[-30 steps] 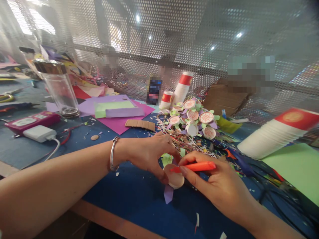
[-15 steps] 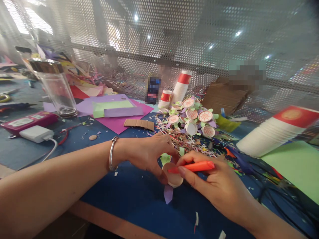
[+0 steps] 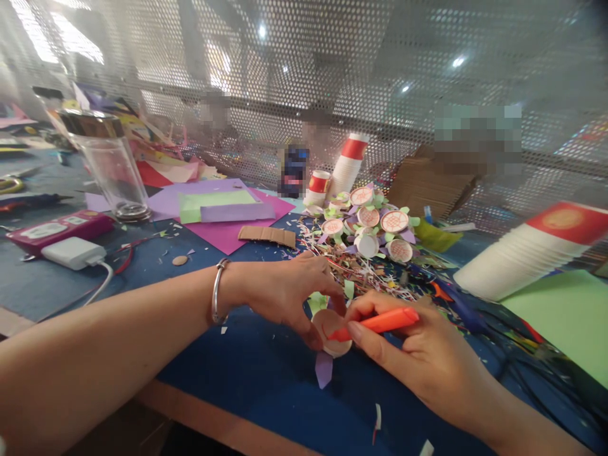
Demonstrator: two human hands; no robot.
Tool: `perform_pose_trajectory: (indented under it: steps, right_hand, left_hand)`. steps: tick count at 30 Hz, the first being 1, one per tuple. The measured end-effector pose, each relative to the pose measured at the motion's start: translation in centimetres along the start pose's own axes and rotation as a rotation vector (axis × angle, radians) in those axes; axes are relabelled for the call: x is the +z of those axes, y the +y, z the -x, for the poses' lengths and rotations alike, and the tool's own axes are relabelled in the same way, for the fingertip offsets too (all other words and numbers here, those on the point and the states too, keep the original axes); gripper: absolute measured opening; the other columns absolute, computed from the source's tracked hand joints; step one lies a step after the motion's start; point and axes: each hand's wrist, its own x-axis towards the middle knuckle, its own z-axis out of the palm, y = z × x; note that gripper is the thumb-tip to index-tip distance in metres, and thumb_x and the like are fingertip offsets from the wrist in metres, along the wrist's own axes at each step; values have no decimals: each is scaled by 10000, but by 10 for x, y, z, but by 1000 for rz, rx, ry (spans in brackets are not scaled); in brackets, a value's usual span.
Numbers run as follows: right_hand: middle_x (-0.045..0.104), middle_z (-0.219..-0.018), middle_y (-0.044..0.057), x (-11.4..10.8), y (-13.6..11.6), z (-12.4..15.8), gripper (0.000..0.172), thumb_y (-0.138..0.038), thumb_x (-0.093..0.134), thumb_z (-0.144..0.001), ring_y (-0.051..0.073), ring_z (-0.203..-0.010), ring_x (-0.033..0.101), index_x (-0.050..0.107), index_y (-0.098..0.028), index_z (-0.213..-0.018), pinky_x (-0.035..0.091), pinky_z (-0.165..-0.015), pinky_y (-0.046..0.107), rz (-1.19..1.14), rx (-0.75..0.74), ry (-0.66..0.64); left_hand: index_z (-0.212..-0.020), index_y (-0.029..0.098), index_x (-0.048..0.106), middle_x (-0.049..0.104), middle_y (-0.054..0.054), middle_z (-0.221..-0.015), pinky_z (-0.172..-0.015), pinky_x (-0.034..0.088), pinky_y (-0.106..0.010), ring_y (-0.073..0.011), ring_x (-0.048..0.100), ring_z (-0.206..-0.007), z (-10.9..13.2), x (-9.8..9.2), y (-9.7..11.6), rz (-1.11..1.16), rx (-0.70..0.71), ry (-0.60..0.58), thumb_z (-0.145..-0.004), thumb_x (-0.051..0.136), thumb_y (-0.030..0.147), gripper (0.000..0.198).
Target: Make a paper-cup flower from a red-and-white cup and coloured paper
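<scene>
My left hand (image 3: 297, 294), a silver bangle (image 3: 218, 292) on its wrist, curls thumb and fingers around the rim of a small round paper-cup turtle (image 3: 338, 348). A purple paper piece (image 3: 323, 370) sticks out from its near side, and green paper pieces (image 3: 317, 303) show at its far side. Pinched in my right hand (image 3: 403, 345) is an orange-red marker (image 3: 392, 320), its tip on the pale disc, where a short red line shows. Beyond my hands sits a cluster of similar cup pieces (image 3: 367, 217) with red grid patterns on their tops.
Paper scraps (image 3: 365, 272) lie behind my hands. Stacked paper cups (image 3: 532, 253) lean at right beside green paper (image 3: 565, 323) and black cables (image 3: 513, 380). At left are a glass bottle (image 3: 111, 168), a magenta power strip (image 3: 57, 231) and a white charger (image 3: 73, 252). A perforated metal screen (image 3: 332, 63) stands behind.
The marker tip has moved down and slightly right across the disc, and a red curved line now shows there. My left hand keeps its hold on the piece.
</scene>
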Motion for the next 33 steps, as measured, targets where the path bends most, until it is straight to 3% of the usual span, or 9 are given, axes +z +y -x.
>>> perform_pose_trajectory:
  steps: [12, 26, 33]
  right_hand:
    - [559, -640, -18, -3, 0, 1, 217, -314, 529, -927, 130, -562, 476, 608, -220, -749, 396, -482, 236, -13, 59, 23]
    - [605, -688, -16, -3, 7, -3, 200, -296, 522, -943, 144, -605, 538, 601, -228, -773, 423, -533, 257, 114, 6, 82]
    - [673, -790, -7, 3, 8, -5, 176, -286, 533, -949, 151, -702, 616, 623, -224, -811, 459, -651, 281, 111, -9, 151]
  left_hand:
    - [-1152, 231, 684, 562, -47, -1091, -913, 388, -330, -236, 506, -1049, 1, 0, 1, 24, -18, 5, -698, 832, 362, 495]
    - [-1140, 196, 705, 625, -51, -1080, -918, 415, -318, -231, 544, -1047, 1, 0, 2, 41, 10, 18, -678, 854, 330, 503]
    - [-1127, 172, 701, 644, -59, -1065, -903, 442, -326, -237, 566, -1034, 0, 1, 1, 32, 28, 33, -675, 858, 337, 506]
